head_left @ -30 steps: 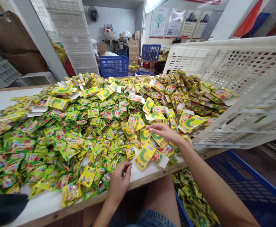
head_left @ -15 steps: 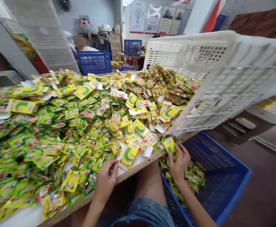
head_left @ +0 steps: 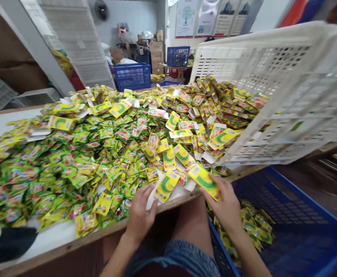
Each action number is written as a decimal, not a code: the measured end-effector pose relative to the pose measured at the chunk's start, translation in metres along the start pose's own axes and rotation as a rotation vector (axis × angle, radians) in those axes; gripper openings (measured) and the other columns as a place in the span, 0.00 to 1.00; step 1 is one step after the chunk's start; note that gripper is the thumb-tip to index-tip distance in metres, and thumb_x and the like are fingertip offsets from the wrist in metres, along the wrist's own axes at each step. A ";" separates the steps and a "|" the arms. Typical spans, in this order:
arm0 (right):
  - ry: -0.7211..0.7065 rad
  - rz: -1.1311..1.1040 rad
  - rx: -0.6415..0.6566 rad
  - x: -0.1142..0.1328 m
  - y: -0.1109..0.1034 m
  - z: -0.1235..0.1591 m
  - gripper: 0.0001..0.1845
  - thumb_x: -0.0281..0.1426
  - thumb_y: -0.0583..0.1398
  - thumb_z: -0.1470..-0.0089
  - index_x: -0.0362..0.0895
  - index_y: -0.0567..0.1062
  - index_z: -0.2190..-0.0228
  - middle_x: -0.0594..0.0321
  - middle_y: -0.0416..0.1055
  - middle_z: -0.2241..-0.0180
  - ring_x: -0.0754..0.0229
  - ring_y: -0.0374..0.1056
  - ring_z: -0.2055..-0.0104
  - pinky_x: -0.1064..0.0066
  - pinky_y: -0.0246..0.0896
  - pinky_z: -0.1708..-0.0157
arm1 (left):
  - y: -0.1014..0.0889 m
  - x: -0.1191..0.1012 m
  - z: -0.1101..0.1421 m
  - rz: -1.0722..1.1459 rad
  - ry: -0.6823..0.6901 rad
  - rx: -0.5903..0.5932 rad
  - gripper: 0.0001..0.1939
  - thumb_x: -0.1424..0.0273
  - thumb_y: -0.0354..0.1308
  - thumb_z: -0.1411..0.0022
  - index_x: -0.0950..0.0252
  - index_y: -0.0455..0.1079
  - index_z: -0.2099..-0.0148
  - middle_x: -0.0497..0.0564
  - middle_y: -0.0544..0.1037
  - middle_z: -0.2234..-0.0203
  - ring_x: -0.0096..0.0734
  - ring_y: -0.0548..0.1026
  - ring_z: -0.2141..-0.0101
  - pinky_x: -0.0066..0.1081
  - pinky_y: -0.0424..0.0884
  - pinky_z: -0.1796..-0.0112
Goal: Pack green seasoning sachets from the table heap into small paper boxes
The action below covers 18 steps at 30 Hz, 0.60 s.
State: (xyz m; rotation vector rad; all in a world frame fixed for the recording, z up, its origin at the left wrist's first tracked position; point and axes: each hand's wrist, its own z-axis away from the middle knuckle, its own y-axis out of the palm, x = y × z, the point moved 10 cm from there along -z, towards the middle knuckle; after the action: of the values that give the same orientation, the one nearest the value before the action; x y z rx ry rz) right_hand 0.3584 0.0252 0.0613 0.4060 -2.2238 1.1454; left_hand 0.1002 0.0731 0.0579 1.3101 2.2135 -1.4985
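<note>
My right hand (head_left: pixel 224 204) grips a small yellow carton (head_left: pixel 204 181) with a green curved print, thumb and fingers along its sides, above the table's front edge. Close to the left of it, my left hand (head_left: pixel 141 211) is at the edge with thumb and fingers apart. Its fingertips are beside another yellow carton (head_left: pixel 166 186) lying flat; whether they touch it I cannot tell. Several more yellow cartons (head_left: pixel 182 155), some with open white flaps, lie just behind. A broad heap of green and yellow sachets (head_left: pixel 99 154) spreads to the left.
A white perforated crate (head_left: pixel 278 80) lies tipped on the table's right, cartons spilling from its mouth. Below the wooden edge (head_left: pixel 70 246), a blue crate (head_left: pixel 298 215) beside my leg holds yellow-green packs. A dark object (head_left: pixel 15 244) lies at the front left.
My right hand has brought its carton up and left, from over the blue crate to the table's edge. My left hand's fingers have spread beside the flat carton. The view has swung left.
</note>
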 end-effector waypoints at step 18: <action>-0.334 0.207 0.548 0.090 0.126 -0.001 0.07 0.33 0.57 0.46 0.45 0.74 0.72 0.57 0.71 0.67 0.50 0.64 0.59 0.57 0.52 0.58 | -0.018 0.076 0.037 0.502 -0.501 -0.004 0.14 0.65 0.58 0.44 0.67 0.71 0.57 0.52 0.80 0.64 0.36 0.76 0.64 0.33 0.71 0.60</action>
State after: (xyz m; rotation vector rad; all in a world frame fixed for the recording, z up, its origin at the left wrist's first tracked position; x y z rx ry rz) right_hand 0.2244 0.0997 0.0392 0.6360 -2.2361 1.9297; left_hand 0.0298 0.0839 0.0097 1.1997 1.4479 -1.4190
